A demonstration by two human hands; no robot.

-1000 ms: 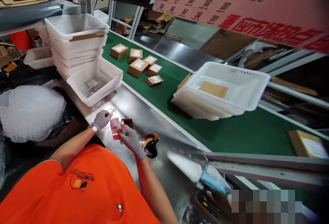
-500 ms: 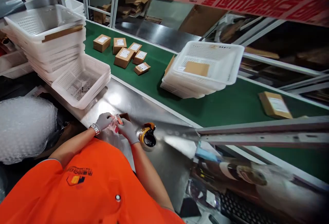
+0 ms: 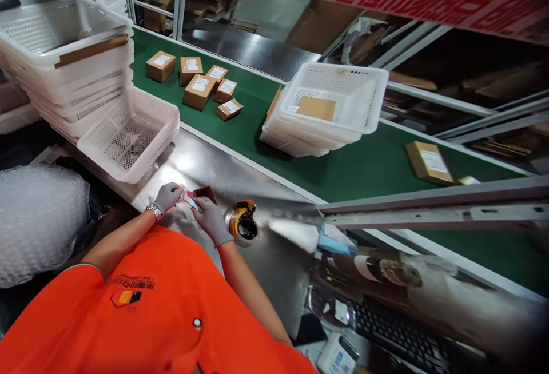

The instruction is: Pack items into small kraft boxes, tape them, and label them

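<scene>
while the left hand (image 3: pixel 166 195) and right hand (image 3: pixel 213 221) clamp their fingers on the pink packet (image 3: pixel 187 195) over the table (image 3: pixel 281 259), near the brown box (image 3: pixel 207 193), a light, even pinch should best avoid creasing it.

Small pink-and-white packet (image 3: pixel 190 200), flat-looking, slanted, pinched between left hand (image 3: pixel 167 195) and right hand (image 3: pixel 211 219), above metal tabletop (image 3: pixel 274 274); print too small to read.
</scene>
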